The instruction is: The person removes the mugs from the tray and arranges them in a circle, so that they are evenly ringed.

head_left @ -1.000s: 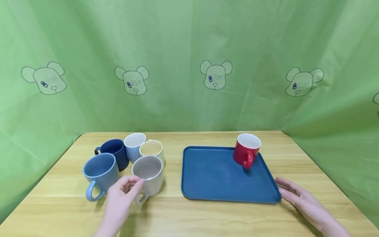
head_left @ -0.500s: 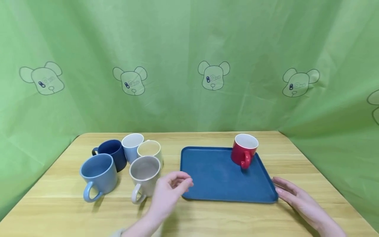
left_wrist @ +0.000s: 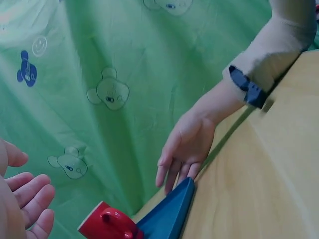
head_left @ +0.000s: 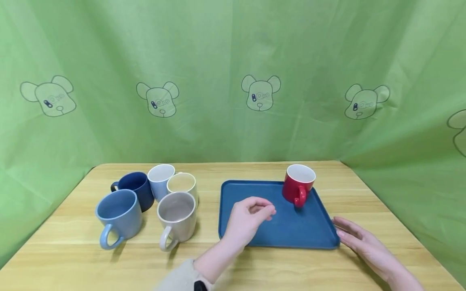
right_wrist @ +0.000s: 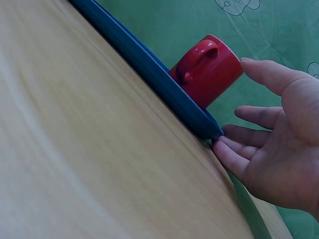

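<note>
My left hand (head_left: 246, 220) hangs above the blue tray (head_left: 302, 231), its fingers loosely curled with nothing between them. A red mug (head_left: 292, 190), white inside, stands upright toward the tray's back right corner, its handle facing me. My right hand (head_left: 365, 245) rests at the tray's front right corner, the fingertips against the rim. In the right wrist view, that hand (right_wrist: 281, 134) has relaxed fingers, and the lower ones meet the tray's edge. Left of the tray a grey mug (head_left: 183, 226) stands upright on the table, its handle toward me.
Beside the grey mug stand a light blue mug (head_left: 127, 224), a dark navy mug (head_left: 145, 194), a pale blue mug with a white inside (head_left: 158, 188) and a cream mug (head_left: 191, 192). They are grouped closely on the wooden table (head_left: 73, 258). A green curtain (head_left: 204, 133) hangs behind.
My left hand has left the grey mug's side and moved right, over the tray. The grey mug stays on the table. My right hand keeps its place at the tray's corner.
</note>
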Demonstrator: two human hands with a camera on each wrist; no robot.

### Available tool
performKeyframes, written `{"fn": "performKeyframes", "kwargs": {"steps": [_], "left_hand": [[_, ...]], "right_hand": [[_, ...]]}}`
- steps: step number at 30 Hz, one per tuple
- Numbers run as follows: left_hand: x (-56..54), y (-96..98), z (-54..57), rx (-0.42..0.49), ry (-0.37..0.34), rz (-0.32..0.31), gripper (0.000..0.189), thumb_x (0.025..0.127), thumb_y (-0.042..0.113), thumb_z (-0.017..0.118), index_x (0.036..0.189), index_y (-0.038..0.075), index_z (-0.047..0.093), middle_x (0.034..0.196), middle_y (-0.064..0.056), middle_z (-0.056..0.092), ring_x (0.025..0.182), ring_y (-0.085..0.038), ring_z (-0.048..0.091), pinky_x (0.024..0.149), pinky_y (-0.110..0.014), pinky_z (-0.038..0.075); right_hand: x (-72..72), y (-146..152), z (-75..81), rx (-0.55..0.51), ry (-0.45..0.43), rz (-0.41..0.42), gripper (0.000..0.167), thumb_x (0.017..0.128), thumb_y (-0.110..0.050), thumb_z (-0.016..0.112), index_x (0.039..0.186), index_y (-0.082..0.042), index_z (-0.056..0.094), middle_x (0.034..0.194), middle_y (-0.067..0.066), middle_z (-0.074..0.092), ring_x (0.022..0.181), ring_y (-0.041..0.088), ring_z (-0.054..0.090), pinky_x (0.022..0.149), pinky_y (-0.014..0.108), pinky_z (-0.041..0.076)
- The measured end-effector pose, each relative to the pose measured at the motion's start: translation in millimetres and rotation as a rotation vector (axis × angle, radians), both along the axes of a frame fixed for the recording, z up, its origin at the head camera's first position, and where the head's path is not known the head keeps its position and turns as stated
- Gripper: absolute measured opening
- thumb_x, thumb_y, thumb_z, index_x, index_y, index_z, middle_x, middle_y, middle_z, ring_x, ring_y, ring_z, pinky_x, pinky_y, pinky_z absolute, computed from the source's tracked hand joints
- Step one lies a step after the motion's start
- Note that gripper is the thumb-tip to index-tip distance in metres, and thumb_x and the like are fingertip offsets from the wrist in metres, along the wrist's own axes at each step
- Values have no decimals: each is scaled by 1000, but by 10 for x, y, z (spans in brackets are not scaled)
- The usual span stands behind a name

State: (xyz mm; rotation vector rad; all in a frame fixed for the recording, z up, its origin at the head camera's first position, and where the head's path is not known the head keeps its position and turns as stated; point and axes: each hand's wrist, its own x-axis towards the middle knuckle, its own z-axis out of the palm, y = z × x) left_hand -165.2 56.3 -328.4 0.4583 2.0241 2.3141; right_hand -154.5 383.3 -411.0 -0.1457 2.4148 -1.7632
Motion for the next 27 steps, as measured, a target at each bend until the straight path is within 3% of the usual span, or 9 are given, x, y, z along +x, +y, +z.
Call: {"fn": "performKeyframes", "kwargs": {"steps": [3, 7, 13, 22, 27], "left_hand": [[-117, 123, -33, -77, -7, 32, 17, 84, 16, 69, 92, 0, 68, 80, -8, 69, 74, -19, 66, 72, -27, 51], [-304, 289, -107, -149, -46, 64, 19, 83, 23, 70, 91, 5, 69, 78, -2, 69, 71, -12, 65, 73, -27, 49], [-539, 560, -217, -158, -142, 65, 18, 82, 24, 70, 91, 8, 70, 77, 0, 69, 70, -12, 63, 80, -36, 47], [-783, 839, -328, -242, -171, 91, 20, 79, 26, 73, 90, 10, 68, 84, 2, 63, 80, -16, 58, 77, -38, 47], [-879, 922, -415, -224, -203, 105, 26, 77, 26, 75, 94, 8, 66, 90, 0, 62, 86, -20, 56, 81, -41, 47]], "right_hand": [[-1, -1, -1, 5, 1, -6, 59, 100, -19, 43, 142, 11, 16, 140, 11, 38, 106, -10, 48, 85, 11, 38], [2, -1, -1, 3, 7, -7, 58, 100, -19, 42, 142, 11, 16, 140, 8, 39, 107, -10, 47, 85, 11, 38], [10, -19, 9, 1, -13, -9, 59, 100, -20, 42, 142, 10, 15, 145, 32, 19, 106, -12, 46, 85, 11, 37], [17, -41, 29, -6, -18, -23, 60, 100, -21, 43, 142, 11, 15, 144, 33, 18, 105, -12, 46, 85, 11, 38], [22, -29, 24, -25, -11, -5, 60, 100, -20, 41, 141, 13, 13, 143, 34, 19, 107, -9, 48, 86, 12, 39]]}}
